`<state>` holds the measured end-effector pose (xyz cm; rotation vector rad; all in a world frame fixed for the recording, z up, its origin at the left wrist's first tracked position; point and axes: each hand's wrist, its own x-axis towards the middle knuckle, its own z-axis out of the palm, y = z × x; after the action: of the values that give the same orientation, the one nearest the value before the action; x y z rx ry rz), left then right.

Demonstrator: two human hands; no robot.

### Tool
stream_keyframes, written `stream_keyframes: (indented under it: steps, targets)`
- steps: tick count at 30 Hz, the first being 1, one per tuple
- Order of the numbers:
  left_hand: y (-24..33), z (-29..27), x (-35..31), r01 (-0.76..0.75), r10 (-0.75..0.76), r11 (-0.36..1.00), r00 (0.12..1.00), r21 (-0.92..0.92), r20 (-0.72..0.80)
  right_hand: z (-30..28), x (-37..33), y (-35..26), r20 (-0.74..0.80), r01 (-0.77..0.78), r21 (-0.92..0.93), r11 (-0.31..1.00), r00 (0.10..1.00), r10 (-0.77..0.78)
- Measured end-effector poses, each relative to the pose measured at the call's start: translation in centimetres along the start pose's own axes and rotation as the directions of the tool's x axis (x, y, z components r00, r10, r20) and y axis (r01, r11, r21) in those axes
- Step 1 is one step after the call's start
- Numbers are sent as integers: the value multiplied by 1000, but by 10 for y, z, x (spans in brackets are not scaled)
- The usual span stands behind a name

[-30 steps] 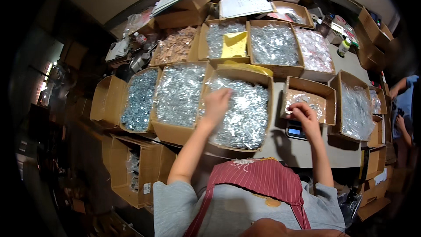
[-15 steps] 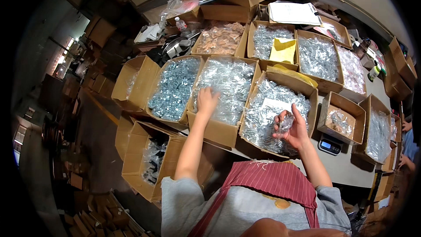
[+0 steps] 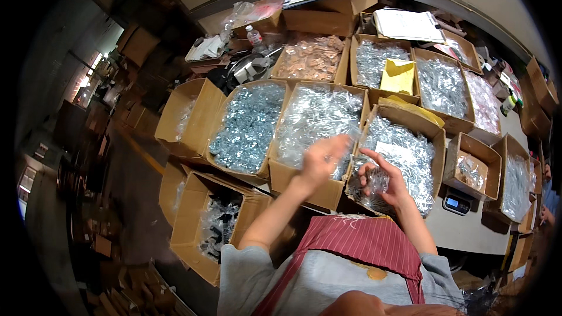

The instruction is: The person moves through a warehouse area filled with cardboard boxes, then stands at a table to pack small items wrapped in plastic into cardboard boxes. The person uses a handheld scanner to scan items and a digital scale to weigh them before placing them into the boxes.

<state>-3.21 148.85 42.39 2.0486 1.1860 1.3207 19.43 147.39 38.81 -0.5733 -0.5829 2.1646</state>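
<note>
Clear packets (image 3: 378, 185) are sitting bunched in the right hand (image 3: 396, 184), its grip curling around them, apparently to stop the loose plastic slipping. Just left of that grip, the left hand (image 3: 319, 161) is hovering, blurred; whether it's pinching anything, I can't tell. Below both, two open cartons (image 3: 418, 124) are standing side by side, presumably for easy reach, with a scale (image 3: 457, 203) resting farther right on the desk (image 3: 468, 233).

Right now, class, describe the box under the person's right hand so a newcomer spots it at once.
Find the pale table crowded with open cardboard boxes. In the front row, take the large box immediately left of the small box behind the scale; the right hand is over its near end. Unlike either neighbour, it has a white slip lying on its silvery contents.
</note>
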Motion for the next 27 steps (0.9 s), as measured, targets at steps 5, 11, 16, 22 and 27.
stream_keyframes:
  steps: [5, 11, 16, 22, 27]
  targets:
    - [20, -10, -9, -70, 70, 997, 905, -17, 421, -20, 3, 11, -235, -84, -74, 994, 970, 65]
    - [-95, -134, -9, 411, -320, 494, 905, 766, -279, -32, 6, 5, -247, 46, 250, 967, 969, 18]
    - [-193, -193, -65, 478, -647, 193, 719, 857, -255, -18, 13, 7, -337, -35, 102, 994, 939, 67]
    - [-178, -197, -66, 510, -553, 833, 782, -215, -289, -20, 11, 9, -213, 31, 133, 991, 977, -2]
    - [-53, -145, -7, 419, -671, 515, 740, -748, -47, 9, 10, -1, 35, -118, 271, 955, 993, 113]
